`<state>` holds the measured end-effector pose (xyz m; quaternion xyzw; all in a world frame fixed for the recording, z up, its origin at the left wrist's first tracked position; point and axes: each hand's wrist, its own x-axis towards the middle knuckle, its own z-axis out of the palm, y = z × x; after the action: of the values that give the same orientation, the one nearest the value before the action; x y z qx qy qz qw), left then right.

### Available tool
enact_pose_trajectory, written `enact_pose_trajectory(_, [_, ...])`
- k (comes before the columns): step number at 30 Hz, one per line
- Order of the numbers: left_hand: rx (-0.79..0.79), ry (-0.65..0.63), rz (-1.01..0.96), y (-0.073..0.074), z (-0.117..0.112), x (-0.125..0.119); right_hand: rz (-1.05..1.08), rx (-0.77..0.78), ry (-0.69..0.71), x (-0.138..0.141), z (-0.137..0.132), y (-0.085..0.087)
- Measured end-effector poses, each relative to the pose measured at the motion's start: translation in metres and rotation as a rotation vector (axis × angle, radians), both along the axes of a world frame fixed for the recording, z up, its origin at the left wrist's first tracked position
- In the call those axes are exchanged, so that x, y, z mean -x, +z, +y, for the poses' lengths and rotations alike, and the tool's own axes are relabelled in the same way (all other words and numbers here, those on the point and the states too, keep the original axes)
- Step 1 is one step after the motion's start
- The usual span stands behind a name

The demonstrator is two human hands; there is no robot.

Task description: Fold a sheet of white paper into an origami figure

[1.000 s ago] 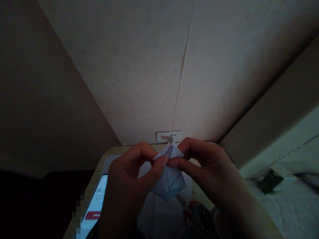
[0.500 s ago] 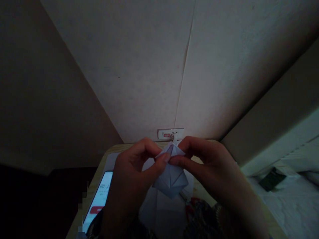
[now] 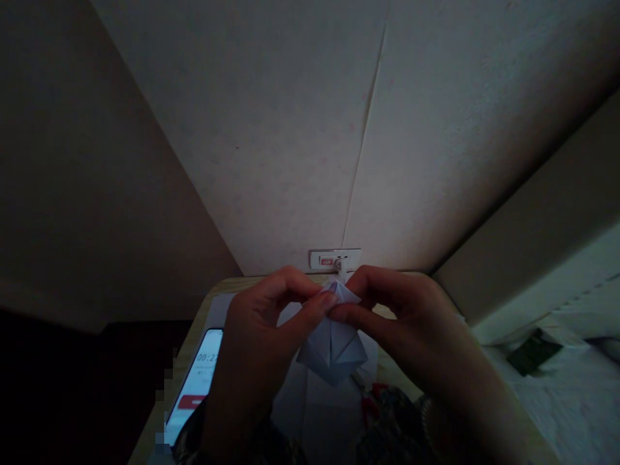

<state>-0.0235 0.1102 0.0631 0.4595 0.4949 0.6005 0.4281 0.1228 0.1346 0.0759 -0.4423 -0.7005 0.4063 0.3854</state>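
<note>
A piece of folded white paper [image 3: 334,349], creased into a pointed, many-sided shape, is held up between both hands above the table. My left hand [image 3: 271,323] pinches its upper left part between thumb and forefinger, the thumb lying across the front near the middle crease. On the upper right, my right hand [image 3: 402,303] pinches the paper the same way, and the two thumb tips nearly meet. Below lies a creased white sheet [image 3: 310,407]. Red-handled scissors or pliers [image 3: 371,403] lie partly under my right sleeve; which they are I cannot tell.
A phone [image 3: 196,381] with a running timer lies left on the wooden table [image 3: 223,285]. Behind the table, a wall socket [image 3: 334,259] with a plug in it sits low on the wall. To the right is a white bedding-like surface [image 3: 571,400] with a dark green packet [image 3: 534,352].
My left thumb has shifted slightly up and to the right over the paper's middle crease. Both hands still pinch the paper. The view has moved a little.
</note>
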Motion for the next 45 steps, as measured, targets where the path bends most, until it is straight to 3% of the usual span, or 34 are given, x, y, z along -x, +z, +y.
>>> enact_pose_trajectory(8, [-0.038,0.053,0.054,0.0007,-0.0026,-0.0036,0.036,0.010,0.012,-0.0044,0.0014,-0.0020])
enact_pose_trajectory(13, [0.026,-0.010,0.024,0.0020,-0.0011,-0.0012,0.093,0.016,0.098,-0.0098,0.0013,-0.0034])
enact_pose_trajectory(17, [0.065,-0.091,-0.042,0.0013,0.0004,0.0023,0.114,0.026,0.076,-0.0089,0.0016,-0.0018])
enact_pose_trajectory(21, [0.123,-0.084,-0.069,0.0012,0.0003,0.0037,0.101,-0.012,0.076,-0.0087,0.0031,-0.0018])
enact_pose_trajectory(24, [0.072,-0.107,-0.058,0.0013,0.0002,0.0033,0.054,-0.052,0.079,-0.0094,0.0033,-0.0019])
enact_pose_trajectory(32, [0.002,0.005,0.034,0.0050,-0.0056,-0.0015,0.028,-0.153,0.043,-0.0027,-0.0040,0.0022])
enact_pose_trajectory(39, [0.012,-0.058,0.034,0.0045,-0.0051,-0.0001,0.081,-0.071,0.066,-0.0081,-0.0011,-0.0014])
enact_pose_trajectory(45, [0.060,-0.031,0.062,0.0054,-0.0068,0.0014,0.047,-0.076,0.070,-0.0056,-0.0021,0.0000])
